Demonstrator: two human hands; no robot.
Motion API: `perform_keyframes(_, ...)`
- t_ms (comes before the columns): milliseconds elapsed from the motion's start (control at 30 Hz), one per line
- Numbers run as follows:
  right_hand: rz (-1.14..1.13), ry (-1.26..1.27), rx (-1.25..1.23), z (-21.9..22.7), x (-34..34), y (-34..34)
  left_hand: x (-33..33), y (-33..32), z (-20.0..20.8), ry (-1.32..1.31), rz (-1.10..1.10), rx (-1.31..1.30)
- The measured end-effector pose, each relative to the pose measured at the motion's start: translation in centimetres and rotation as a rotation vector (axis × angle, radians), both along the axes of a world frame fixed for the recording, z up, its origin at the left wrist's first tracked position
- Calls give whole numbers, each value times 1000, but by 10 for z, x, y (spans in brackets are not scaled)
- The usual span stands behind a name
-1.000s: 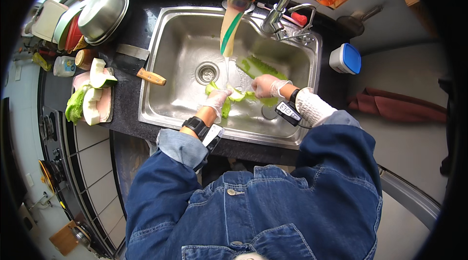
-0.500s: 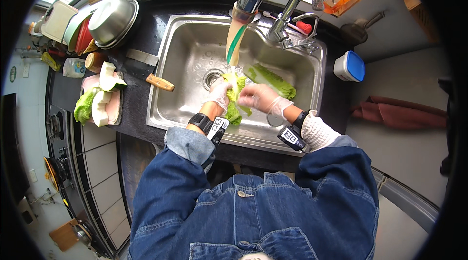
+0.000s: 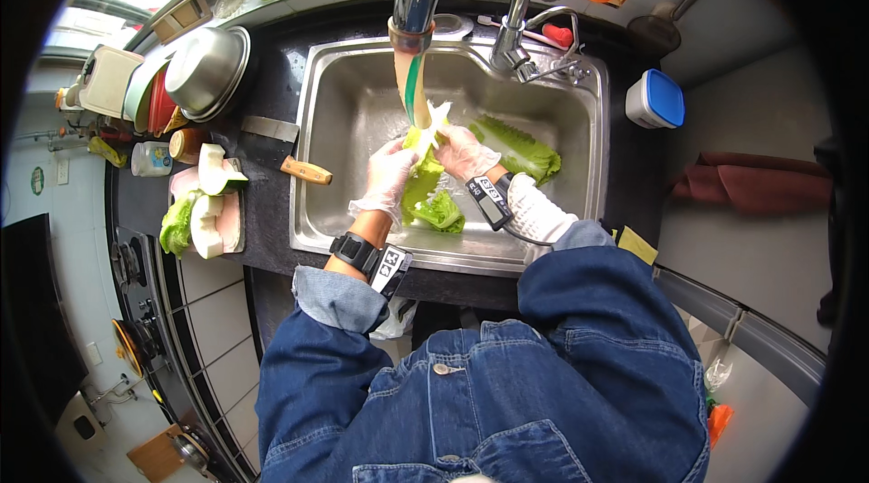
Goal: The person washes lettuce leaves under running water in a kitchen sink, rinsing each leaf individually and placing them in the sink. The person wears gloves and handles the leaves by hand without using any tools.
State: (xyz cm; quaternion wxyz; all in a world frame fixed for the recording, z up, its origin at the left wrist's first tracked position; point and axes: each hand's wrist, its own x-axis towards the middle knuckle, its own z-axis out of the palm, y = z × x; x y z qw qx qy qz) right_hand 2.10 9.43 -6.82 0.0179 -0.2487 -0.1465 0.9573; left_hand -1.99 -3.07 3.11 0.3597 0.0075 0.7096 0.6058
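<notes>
Both my hands wear clear plastic gloves over the steel sink (image 3: 348, 76). A green lettuce leaf (image 3: 423, 182) hangs between them under the tap's hose outlet (image 3: 409, 85), its pale stem end up and its frilly end low in the basin. My left hand (image 3: 389, 173) grips the leaf along its left side. On the other side, my right hand (image 3: 463, 153) closes on the leaf near its pale stem. More lettuce leaves (image 3: 518, 148) lie in the basin to the right of my right hand.
Left of the sink lie a wooden-handled knife (image 3: 306, 170) and a board (image 3: 237, 220) with cut melon pieces (image 3: 207, 225) and lettuce. Steel bowls (image 3: 204, 71) stand behind. A blue-lidded tub (image 3: 655, 99) sits right of the sink; a second faucet (image 3: 514, 53) rises at its back.
My right hand has moved up to the leaf's stem end and closed on it. The leaf is now held upright between both hands under the hose. The view has shifted slightly.
</notes>
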Motion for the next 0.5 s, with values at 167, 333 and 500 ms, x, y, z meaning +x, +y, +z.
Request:
perform_keyframes(167, -193, 48, -62, 10, 15, -12, 7, -1, 0, 278, -24, -177)
perform_keyframes(333, -180, 79, -275, 28, 39, -8, 13, 3, -2, 238, 31, -138)
perform_keyframes(500, -113, -134, -20, 39, 37, 0, 12, 3, -3, 196, -15, -105)
